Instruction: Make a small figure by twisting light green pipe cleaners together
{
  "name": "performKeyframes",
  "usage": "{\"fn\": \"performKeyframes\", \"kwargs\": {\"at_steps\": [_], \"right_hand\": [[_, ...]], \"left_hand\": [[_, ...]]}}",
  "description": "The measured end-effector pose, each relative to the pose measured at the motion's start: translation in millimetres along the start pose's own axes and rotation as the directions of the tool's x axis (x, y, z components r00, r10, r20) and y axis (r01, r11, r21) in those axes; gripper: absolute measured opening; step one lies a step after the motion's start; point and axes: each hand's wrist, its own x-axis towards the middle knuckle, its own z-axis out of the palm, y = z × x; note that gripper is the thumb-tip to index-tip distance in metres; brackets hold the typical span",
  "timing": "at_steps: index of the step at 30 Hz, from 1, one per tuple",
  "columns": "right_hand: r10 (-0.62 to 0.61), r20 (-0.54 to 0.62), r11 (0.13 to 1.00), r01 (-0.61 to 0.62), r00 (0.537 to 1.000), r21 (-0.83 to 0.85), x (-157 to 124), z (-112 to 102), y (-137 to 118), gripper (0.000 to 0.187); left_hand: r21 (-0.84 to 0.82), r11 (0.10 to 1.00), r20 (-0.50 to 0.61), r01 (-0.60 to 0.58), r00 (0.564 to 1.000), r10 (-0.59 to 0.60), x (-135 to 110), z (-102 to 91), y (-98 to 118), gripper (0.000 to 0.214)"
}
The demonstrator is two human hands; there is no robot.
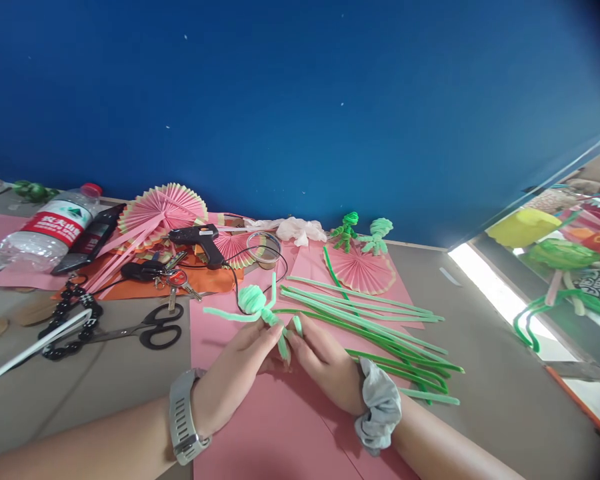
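Between my hands is a light green pipe-cleaner figure [253,301] with a round coiled head and two arms sticking out. My left hand [243,363] pinches its body below the head. The fingers of my right hand [325,363] are closed on a short light green end at the lower part of the figure. Just beyond my right hand, light and dark green pipe cleaners [380,327] lie spread across pink paper [260,427]. Two finished-looking pipe-cleaner figures, one dark green [347,232] and one light green [379,235], stand by the blue wall.
To the left are black scissors [160,327], keys [177,283], a black glue gun [200,241], a beaded bracelet [63,327] and a large plastic bottle [50,227]. Pink folded paper fans [163,207] and a tape roll [263,248] lie near the blue wall [300,113].
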Motion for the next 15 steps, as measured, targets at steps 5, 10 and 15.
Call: {"fn": "performKeyframes", "kwargs": {"at_steps": [5, 10, 15], "right_hand": [[0.038, 0.031, 0.995, -0.035, 0.999, -0.089, -4.2, 1.5, -0.9, 0.017], [0.048, 0.087, 0.998, -0.044, 0.995, -0.044, -1.2, 1.7, -0.1, 0.018], [0.032, 0.077, 0.991, -0.042, 0.997, 0.129, 2.3, -1.9, -5.6, 0.015]], "left_hand": [[0.067, 0.998, -0.067, 0.001, 0.998, 0.004, 4.8, -1.9, -9.6, 0.022], [0.082, 0.992, -0.041, -0.099, 0.994, 0.103, 8.9, -4.1, -13.8, 0.02], [0.108, 0.983, -0.043, -0.15, 0.987, 0.156, 8.4, -5.0, -10.7, 0.02]]}}
